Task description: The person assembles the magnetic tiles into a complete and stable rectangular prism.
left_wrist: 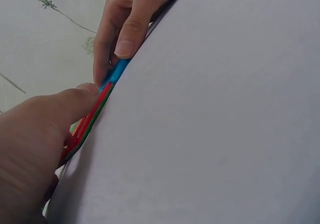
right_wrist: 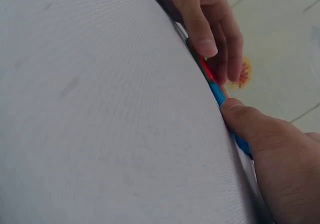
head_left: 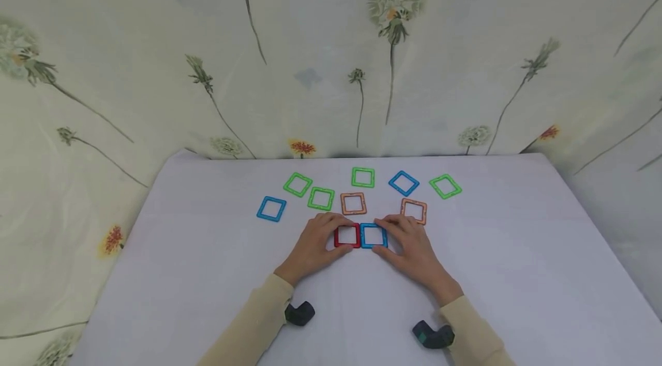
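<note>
In the head view my left hand (head_left: pixel 314 244) holds a red square magnetic tile (head_left: pixel 358 236) by its near and far edges, between thumb and fingers. My right hand (head_left: pixel 412 246) holds a blue square magnetic tile (head_left: pixel 363 236) in the same way. The two hollow tiles lie flat, side by side, with their facing edges meeting. From the left wrist, a thin green edge (left_wrist: pixel 95 119) shows along the underside of the red tile. The thumb of the right hand (right_wrist: pixel 280 149) presses at the blue tile's near edge in the right wrist view.
Beyond the hands, several loose tiles lie scattered: green (head_left: pixel 319 207), blue (head_left: pixel 268 218) and orange (head_left: pixel 354 213). One orange tile (head_left: pixel 414 201) sits right behind the right fingers. The white table (head_left: pixel 181 274) ends at a flower-patterned cloth (head_left: pixel 320 101).
</note>
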Motion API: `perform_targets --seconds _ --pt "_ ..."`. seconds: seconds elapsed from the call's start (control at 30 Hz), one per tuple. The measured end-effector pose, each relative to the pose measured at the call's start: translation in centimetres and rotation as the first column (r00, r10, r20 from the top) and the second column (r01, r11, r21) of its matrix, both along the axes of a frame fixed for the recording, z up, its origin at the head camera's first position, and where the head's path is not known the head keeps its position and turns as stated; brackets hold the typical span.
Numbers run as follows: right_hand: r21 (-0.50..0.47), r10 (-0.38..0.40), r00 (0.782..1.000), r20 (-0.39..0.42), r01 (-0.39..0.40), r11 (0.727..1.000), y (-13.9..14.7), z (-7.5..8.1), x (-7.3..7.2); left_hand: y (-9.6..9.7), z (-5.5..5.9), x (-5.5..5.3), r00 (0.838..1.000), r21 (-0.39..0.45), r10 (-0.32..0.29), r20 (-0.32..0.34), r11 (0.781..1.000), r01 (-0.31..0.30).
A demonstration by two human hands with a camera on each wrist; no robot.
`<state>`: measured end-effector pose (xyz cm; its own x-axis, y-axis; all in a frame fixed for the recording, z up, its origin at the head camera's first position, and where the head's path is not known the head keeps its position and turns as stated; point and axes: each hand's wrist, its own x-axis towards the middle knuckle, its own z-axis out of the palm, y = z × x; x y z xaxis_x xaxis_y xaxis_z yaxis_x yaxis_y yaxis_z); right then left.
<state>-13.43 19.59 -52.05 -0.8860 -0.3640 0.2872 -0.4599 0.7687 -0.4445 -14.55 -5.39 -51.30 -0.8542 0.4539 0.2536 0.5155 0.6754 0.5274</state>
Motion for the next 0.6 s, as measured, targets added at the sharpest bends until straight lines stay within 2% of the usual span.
perform_targets --seconds 0.2,0.3,0.4,0.47,0.6 --pt "-0.008 -0.005 1.0 0.019 0.005 1.0 0.0 0.3 0.1 -0.1 0.3 0.2 0.999 0.066 0.027 0.038 0.997 -0.029" --pt "-0.011 -0.006 1.0 0.018 0.006 1.0 0.2 0.3 0.2 -0.2 0.2 0.2 0.999 0.092 0.042 0.034 0.995 -0.045" --pt "-0.018 -0.004 1.0 0.008 0.004 1.0 0.4 0.1 0.3 -0.5 0.0 0.0 0.998 0.093 0.069 -0.013 0.993 -0.067" --pt "-0.026 0.001 1.0 0.003 -0.001 1.0 0.4 0.0 0.3 -0.9 0.0 -0.2 0.993 0.082 0.109 -0.047 0.991 -0.105" --pt "-0.036 0.01 1.0 0.005 -0.01 0.999 0.4 -0.1 0.3 -2.6 0.1 -1.0 0.971 0.089 0.214 -0.105 0.975 -0.205"
